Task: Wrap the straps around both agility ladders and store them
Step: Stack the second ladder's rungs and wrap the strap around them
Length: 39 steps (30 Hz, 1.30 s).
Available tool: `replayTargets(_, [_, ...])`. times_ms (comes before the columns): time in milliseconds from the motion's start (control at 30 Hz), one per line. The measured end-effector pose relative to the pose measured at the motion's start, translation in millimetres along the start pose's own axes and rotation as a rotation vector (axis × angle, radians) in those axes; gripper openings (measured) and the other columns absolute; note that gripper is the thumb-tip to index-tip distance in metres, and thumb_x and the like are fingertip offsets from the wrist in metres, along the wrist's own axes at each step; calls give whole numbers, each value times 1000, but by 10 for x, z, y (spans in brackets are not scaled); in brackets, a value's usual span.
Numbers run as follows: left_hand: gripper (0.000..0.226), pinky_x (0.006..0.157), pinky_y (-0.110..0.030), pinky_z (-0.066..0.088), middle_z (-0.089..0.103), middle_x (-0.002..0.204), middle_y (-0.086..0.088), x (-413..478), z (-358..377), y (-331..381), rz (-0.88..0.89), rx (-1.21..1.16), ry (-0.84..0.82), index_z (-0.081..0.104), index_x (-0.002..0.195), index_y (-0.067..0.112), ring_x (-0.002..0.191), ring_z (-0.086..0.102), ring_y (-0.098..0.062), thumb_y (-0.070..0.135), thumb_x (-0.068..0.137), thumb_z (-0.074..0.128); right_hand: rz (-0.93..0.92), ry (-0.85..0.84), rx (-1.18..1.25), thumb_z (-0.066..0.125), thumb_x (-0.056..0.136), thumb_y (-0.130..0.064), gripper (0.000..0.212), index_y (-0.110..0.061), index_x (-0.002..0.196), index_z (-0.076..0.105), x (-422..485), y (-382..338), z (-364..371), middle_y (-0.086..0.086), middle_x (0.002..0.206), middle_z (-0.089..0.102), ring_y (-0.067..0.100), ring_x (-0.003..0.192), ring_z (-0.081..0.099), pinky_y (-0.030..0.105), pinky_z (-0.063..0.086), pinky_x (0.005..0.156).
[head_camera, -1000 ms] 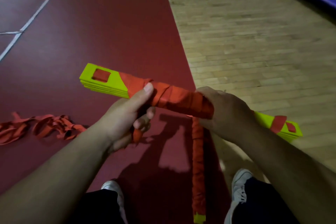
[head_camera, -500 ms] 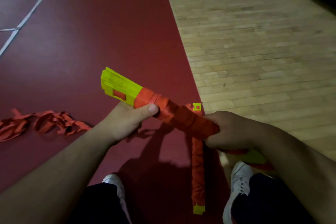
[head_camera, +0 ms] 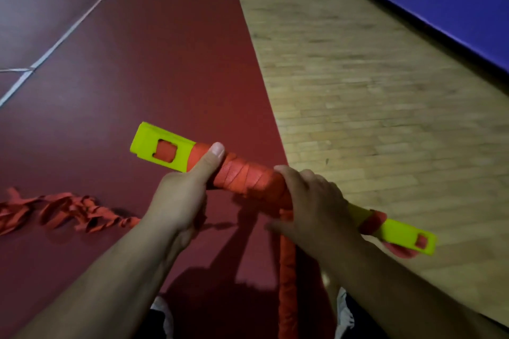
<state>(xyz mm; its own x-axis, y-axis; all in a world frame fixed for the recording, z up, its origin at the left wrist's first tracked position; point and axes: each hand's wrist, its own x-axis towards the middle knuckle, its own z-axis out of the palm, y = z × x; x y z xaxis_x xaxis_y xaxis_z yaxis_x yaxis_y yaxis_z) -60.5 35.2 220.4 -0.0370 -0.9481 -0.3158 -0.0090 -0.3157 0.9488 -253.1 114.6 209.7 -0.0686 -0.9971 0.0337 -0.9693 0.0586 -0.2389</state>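
Note:
I hold a bundle of yellow-green ladder rungs level in front of me, its middle wound with orange strap. My left hand grips the bundle left of the wrap, thumb lying on top. My right hand curls over the bundle's right part, where the strap comes down. The bundle's right end sticks out past that hand. A second ladder, wrapped in orange strap, lies on the floor below my hands. Loose orange strap trails on the floor to the left.
I stand on a dark red court floor with white lines; light wooden flooring lies to the right. A blue wall pad runs along the far right. My white shoes show at the bottom.
The bundle has turned back to level, so its flat face with the slot shows again. My right hand has risen from below it to over its top, and the right end is visible again.

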Motion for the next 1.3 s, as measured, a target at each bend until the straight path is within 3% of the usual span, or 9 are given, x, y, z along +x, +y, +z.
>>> replayTargets(67, [62,48,-29,19,28,49,-5,-23,-57,-28,1,20,-127,50,72,22,45,25,-17,77,60,75,2,90,2,71,81,-53,61,-38,130,38,49,36,7,-5,106,59,22,98,61,38,49,83])
replayTargets(167, [55,48,-33,15,27,53,-10,17,-205,-34,47,160,-290,53,60,22,47,21,-17,73,64,74,26,9,110,68,81,-41,44,-37,119,45,93,70,27,-7,94,61,23,86,63,37,52,73])
replayTargets(433, [45,45,-37,41,35,44,-5,216,-355,-161,160,356,-351,62,49,24,38,36,-20,68,61,67,79,-155,197,72,72,-40,44,-37,110,51,115,74,87,-8,83,66,19,79,65,35,54,70])
replayTargets(600, [53,35,-20,33,31,39,-5,273,-441,-190,141,273,-391,46,39,15,35,31,-18,56,61,72,51,-354,374,77,68,-25,35,-29,95,55,199,160,76,-3,77,65,15,67,63,45,54,66])
replayTargets(767, [57,33,-20,32,30,37,-2,295,-435,-168,134,287,-378,45,35,14,29,27,-13,35,79,74,3,-428,463,77,70,-18,40,-33,100,55,214,234,87,-3,78,65,13,65,61,38,52,62])
replayTargets(900, [61,37,-28,30,28,42,-7,275,-392,-214,166,266,-341,44,43,7,38,25,-19,43,78,78,-23,-474,490,78,70,-14,41,-33,100,57,209,269,90,-5,80,64,7,65,58,34,50,63])
replayTargets(1000, [65,35,-46,27,27,51,-10,255,-290,-241,183,238,-246,43,59,-1,46,25,-26,57,70,71,-34,-422,450,82,70,-27,47,-37,108,56,206,268,123,-8,88,64,9,78,63,34,53,70])
replayTargets(1133, [50,42,-40,26,28,55,-9,242,-189,-250,130,222,-150,43,61,21,49,27,-26,60,69,72,14,-366,399,82,62,-66,95,-50,140,31,157,173,215,-12,123,61,10,108,62,36,53,92])
replayTargets(1300, [46,47,-42,23,30,48,-2,210,-71,-281,80,218,-115,60,52,21,49,27,-21,57,78,74,18,-245,335,76,68,-70,87,-37,139,37,82,19,423,-7,128,61,17,115,60,34,49,88])
